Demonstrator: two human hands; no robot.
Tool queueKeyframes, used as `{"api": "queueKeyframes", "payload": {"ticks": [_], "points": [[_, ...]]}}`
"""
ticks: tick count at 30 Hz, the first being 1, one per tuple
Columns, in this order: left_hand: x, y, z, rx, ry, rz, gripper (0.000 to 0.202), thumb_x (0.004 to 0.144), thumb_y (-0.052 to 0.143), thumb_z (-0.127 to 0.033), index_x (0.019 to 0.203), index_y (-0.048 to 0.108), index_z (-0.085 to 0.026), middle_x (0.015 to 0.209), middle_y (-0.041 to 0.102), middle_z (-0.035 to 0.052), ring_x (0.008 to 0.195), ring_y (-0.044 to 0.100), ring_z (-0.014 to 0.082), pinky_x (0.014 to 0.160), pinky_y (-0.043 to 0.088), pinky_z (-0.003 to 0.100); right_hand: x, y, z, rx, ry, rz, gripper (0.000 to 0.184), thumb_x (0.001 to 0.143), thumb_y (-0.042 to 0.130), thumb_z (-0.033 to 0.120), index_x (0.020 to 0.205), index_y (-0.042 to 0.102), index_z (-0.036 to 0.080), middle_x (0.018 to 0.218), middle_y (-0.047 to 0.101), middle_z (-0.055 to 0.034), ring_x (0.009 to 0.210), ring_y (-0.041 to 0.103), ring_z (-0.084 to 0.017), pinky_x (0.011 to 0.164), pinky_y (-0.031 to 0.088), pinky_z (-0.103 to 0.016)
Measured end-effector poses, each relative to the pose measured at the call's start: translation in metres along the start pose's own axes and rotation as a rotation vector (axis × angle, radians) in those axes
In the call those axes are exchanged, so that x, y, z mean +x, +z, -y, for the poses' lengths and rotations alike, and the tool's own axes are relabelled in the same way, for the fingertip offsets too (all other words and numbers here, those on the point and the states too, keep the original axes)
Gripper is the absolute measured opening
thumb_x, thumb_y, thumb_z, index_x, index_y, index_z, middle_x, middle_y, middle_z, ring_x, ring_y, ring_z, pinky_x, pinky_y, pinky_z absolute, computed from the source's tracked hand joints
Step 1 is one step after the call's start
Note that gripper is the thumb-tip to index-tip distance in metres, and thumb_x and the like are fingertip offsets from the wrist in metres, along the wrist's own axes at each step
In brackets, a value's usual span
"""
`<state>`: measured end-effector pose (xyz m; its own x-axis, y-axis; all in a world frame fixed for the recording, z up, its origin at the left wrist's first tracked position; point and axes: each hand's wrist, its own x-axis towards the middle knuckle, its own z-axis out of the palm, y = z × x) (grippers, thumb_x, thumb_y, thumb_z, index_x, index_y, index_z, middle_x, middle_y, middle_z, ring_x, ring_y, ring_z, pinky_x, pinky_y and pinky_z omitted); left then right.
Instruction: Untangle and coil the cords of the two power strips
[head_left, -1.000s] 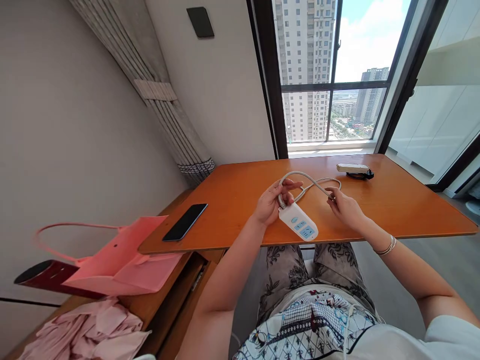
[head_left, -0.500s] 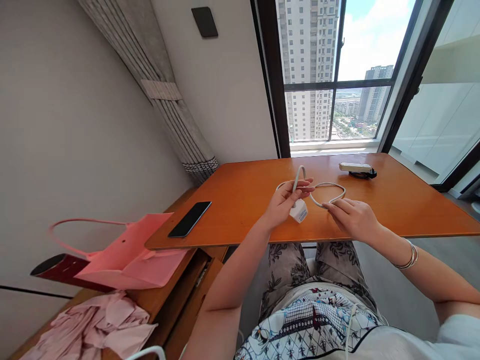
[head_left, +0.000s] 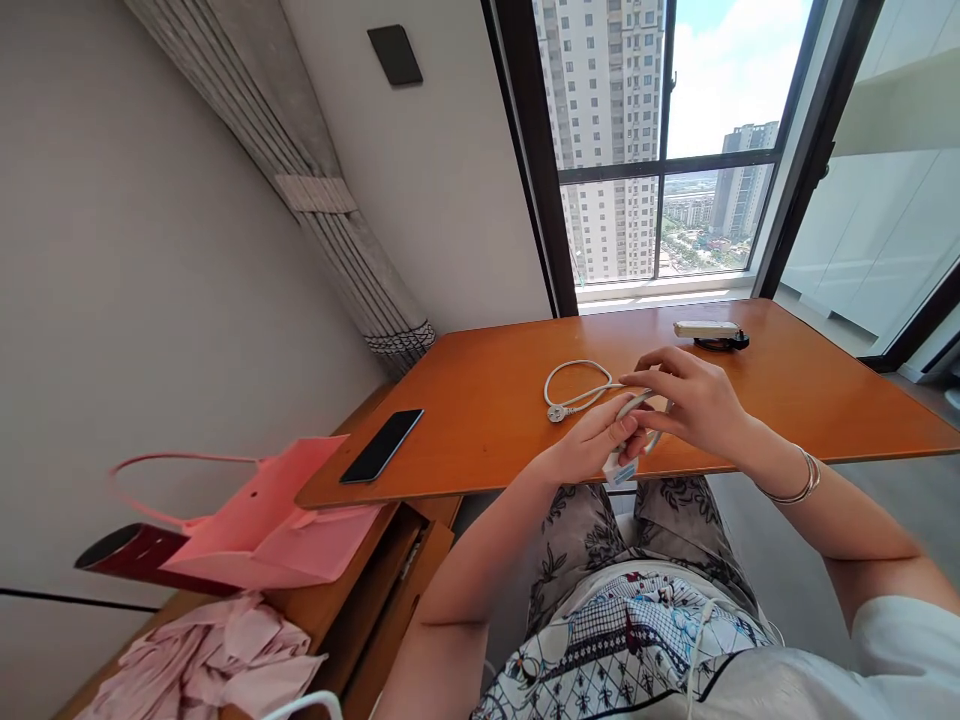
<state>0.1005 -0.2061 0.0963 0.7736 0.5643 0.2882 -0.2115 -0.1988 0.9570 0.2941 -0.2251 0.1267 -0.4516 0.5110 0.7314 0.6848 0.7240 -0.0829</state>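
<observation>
My left hand is closed round a looped part of a white power cord, near the front edge of the table. Below its fingers hangs a white block with a pale label, partly hidden by the hand. My right hand is just above and to the right, its fingers bent round the cord beside the left fingers. Farther left, the cord lies in a loop on the tabletop and ends in a round white plug.
On the brown table are a black phone at the left and a white power strip with a black plug at the back right. A pink bag and crumpled pink cloth lie on a lower surface at left.
My right hand has moved left and up to meet my left hand. More cord is gathered between them. The plug now shows on the table, and the block hangs lower.
</observation>
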Motion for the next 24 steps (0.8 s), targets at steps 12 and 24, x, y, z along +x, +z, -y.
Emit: {"api": "queueKeyframes", "payload": {"ticks": [12,24], "points": [[-0.006,-0.006,-0.001,-0.319,-0.029,-0.123,0.048,0.083,0.068,-0.062,0.091,0.059,-0.016,0.054,0.043,-0.0086,0.040,0.040,0.0057,0.059,0.053,0.028,0.008,-0.010,-0.017,0.765,0.337,0.230,0.038,0.093,0.059,0.051,0.102,0.068,0.016,0.083,0.070,-0.0047,0.071,0.064,-0.014,0.064,0.051,-0.027],[-0.005,-0.003,0.004,-0.544,-0.118,-0.087,0.049,0.081,0.067,-0.061,0.072,0.043,-0.020,0.087,0.070,0.0090,0.050,0.044,0.0087,0.053,0.049,0.028,0.014,0.028,-0.007,1.186,0.519,-0.068,0.049,0.079,0.069,0.064,0.075,0.066,0.015,0.052,0.042,0.0054,0.047,0.033,-0.006,0.042,0.022,-0.022]]}}
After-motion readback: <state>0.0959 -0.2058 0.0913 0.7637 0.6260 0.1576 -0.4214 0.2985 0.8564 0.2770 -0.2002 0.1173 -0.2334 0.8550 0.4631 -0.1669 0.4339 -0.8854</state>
